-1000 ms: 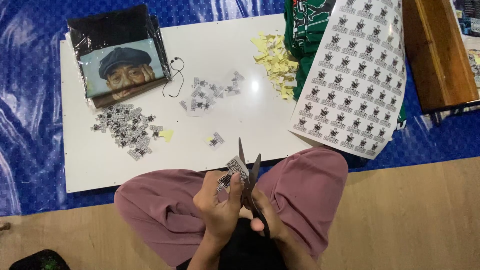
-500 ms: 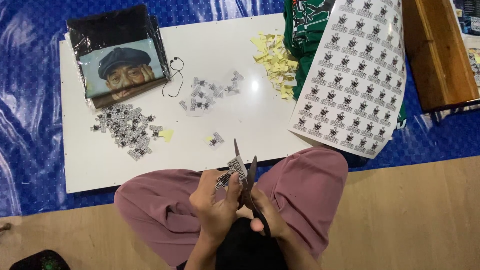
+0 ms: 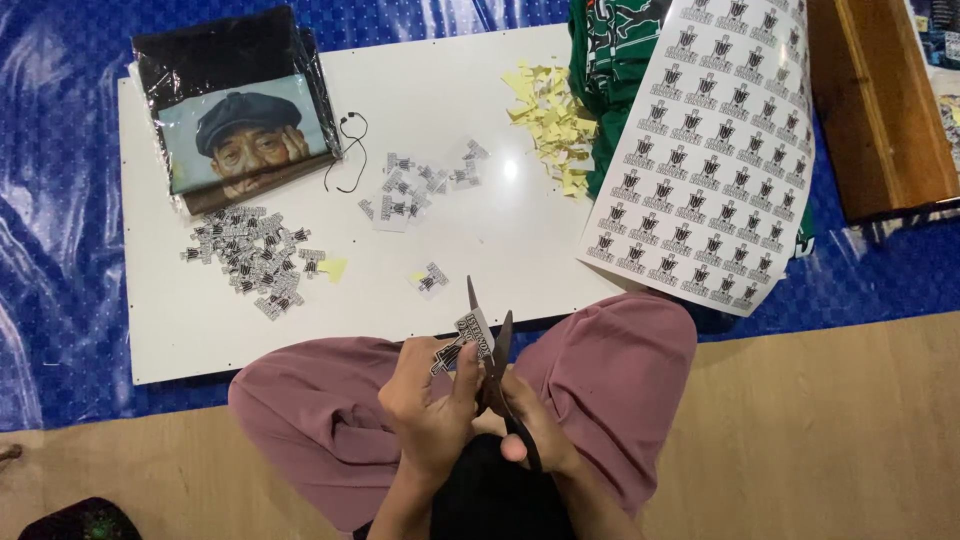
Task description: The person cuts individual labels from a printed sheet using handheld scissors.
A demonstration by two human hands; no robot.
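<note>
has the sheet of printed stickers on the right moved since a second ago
No. The sticker sheet lies draped over the white board's right edge as before.

My right grip [image 3: 535,440] hides the scissors' [image 3: 492,360] handles. The cut stickers [image 3: 250,260] near the bench's [image 3: 200,340] left edge are too small to read. The sticker sheet [image 3: 700,150] runs off the top edge.

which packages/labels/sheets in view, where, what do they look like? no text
Sticker sheet: right, overhanging white board; white, rows of black marks.
Bagged shirts: board's top left; clear plastic, black cloth, portrait print.
Cut stickers: left pile; small, black-white.
Sticker: in left hand, between open scissors in right hand.
</note>
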